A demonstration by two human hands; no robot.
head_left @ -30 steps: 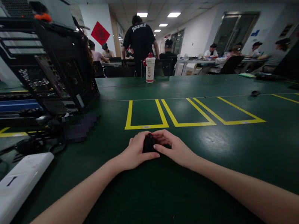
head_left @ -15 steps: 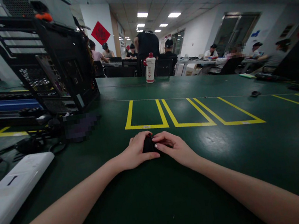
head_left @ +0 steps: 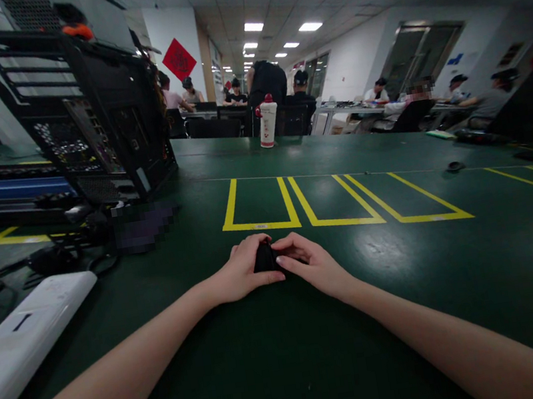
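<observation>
A small black rounded object (head_left: 264,259) sits between my two hands on the dark green table (head_left: 290,351); its kind cannot be made out. My left hand (head_left: 243,269) curls around its left side, with the thumb along the near edge and the fingers over the far side. From the right, my right hand (head_left: 311,261) touches the object with thumb and fingertips pinched near its edge. Fingers cover much of the object. Just beyond the hands lie yellow tape outlines (head_left: 261,226) on the tabletop.
On the left stand an open black computer case (head_left: 128,127), tangled black cables (head_left: 53,257) and a long white device (head_left: 35,337). A white bottle with a red lid (head_left: 268,124) stands at the far edge. A small black ring-like item (head_left: 455,166) lies right. People sit beyond.
My hands and the black object stay almost exactly in place. In the background, the bent-over person in black has shifted slightly to the right.
</observation>
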